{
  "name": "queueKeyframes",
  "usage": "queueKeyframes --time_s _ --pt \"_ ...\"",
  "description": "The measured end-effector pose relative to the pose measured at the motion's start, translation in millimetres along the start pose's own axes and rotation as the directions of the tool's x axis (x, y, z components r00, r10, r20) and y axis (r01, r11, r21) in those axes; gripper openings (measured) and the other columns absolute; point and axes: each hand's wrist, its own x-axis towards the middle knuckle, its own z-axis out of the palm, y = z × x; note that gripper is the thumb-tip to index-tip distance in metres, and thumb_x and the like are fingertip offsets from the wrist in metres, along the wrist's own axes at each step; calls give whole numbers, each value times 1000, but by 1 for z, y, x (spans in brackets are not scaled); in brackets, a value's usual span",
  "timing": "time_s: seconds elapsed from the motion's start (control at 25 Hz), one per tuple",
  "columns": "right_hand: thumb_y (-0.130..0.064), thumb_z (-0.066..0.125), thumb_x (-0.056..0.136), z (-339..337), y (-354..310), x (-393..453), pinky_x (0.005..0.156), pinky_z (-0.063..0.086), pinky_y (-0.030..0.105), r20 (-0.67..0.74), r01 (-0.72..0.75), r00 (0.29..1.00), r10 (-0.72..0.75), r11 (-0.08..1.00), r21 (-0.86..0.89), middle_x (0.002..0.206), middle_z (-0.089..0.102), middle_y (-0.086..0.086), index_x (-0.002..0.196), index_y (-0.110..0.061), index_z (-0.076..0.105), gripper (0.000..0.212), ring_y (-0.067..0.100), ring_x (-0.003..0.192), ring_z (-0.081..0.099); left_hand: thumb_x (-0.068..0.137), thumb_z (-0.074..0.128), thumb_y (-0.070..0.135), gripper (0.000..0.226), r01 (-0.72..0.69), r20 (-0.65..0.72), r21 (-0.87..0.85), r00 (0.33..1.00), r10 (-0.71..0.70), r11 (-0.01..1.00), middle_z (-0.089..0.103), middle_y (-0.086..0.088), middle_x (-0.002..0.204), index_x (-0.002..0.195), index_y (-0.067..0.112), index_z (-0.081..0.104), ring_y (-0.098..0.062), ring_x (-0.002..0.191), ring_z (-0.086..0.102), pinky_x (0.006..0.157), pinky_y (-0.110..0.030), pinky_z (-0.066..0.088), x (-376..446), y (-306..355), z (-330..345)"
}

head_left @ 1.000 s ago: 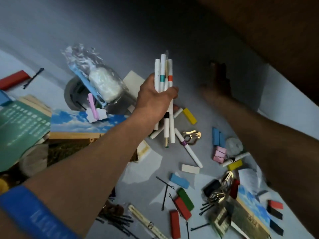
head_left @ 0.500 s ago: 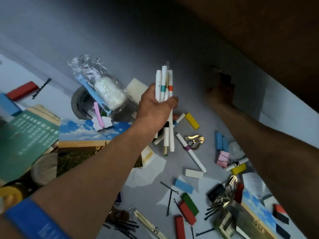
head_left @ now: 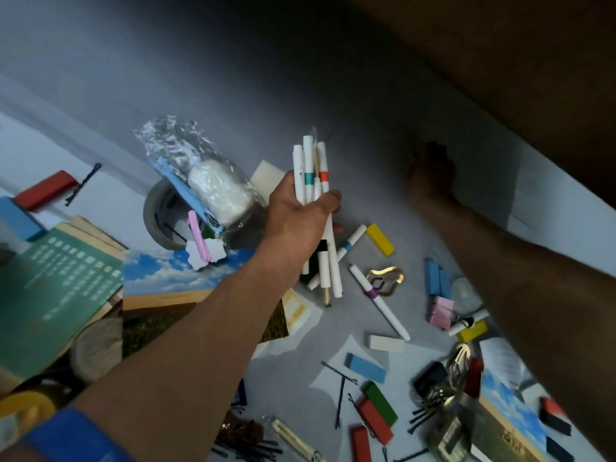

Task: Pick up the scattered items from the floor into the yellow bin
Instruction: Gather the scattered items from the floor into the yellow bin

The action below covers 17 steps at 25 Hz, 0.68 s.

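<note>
Scattered items litter the grey floor; left hand grips pens.

The left hand holds a bundle of markers above the floor, near the middle of the view. Left of it a plastic bag lies across a tape roll, with books nearer and further left. Right of the bundle, on the floor, a single marker lies beside a metal clip. The right hand rests further back and right. Blocks and hairpins lie scattered nearer, with binder clips at the right.
</note>
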Motion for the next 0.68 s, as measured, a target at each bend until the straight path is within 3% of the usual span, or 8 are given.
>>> queueKeyframes --time_s 0.08,0.2,0.36,0.52,0.68 --pt "-17 31 105 9 -14 -34 102 31 43 -62 -17 998 16 1000 -23 148 35 26 143 2 33 43 39 131 39 86 69 8 22 -2 -14 -14 1000 2 1000 68 -11 94 93 26 59 -23 75 69 56 -27 57 -6 0 4" --pt "-26 43 101 20 -34 -104 86 42 39 -142 94 987 -77 988 120 127 53 18 126 -8 50 32 36 109 52 85 69 7 23 -5 -43 31 999 7 999 69 -9 90 91 27 60 -22 74 69 61 -35 61 -24 0 5" --pt "-24 47 98 11 -38 -174 82 42 37 15 90 995 -97 960 264 116 55 16 110 -8 55 22 33 102 51 85 68 5 22 -18 -40 40 999 19 999 68 -7 85 90 25 61 -18 64 67 52 -28 58 -70 5 -8" --pt "-22 45 100 -10 -28 -246 74 42 33 15 -12 1000 4 849 528 105 65 14 107 -9 54 18 33 94 60 81 68 1 24 -2 -94 73 996 8 997 67 -4 77 84 23 58 -16 50 65 45 -24 53 -133 10 -27" --pt "-11 45 95 -35 -9 -285 85 51 42 118 -202 979 167 700 685 106 64 16 110 -10 52 17 32 96 62 78 68 1 18 123 -162 158 982 -97 980 68 -6 72 85 16 62 -18 51 65 44 -23 51 -178 10 -49"
